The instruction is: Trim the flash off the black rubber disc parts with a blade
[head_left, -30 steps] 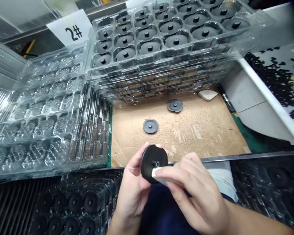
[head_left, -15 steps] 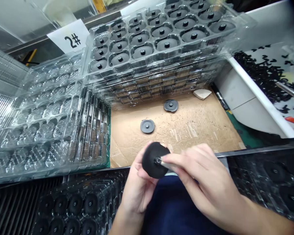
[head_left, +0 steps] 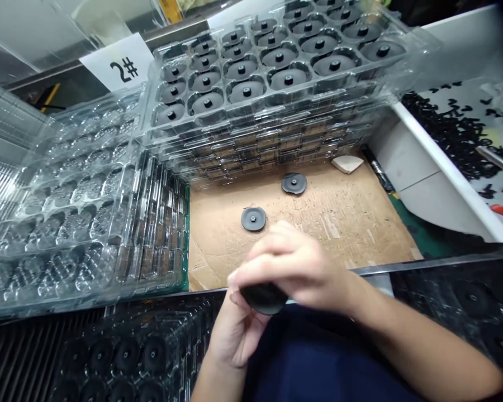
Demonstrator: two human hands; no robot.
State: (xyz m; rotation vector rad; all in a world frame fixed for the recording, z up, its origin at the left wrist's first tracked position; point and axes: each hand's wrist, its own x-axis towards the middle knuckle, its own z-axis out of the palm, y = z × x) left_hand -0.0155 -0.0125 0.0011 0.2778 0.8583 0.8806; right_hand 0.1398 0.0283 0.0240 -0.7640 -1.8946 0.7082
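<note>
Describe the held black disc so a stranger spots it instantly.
Find the cardboard sheet between clear plastic trays. At its near edge the left hand cradles a black disc under the right hand. Two other discs lie on it; this one is held.

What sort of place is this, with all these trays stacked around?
Most likely a factory workstation for small parts: stacked clear plastic trays of identical black discs, a numbered "2#" card, and a cardboard-topped bench where a left hand holds one black disc.
</note>
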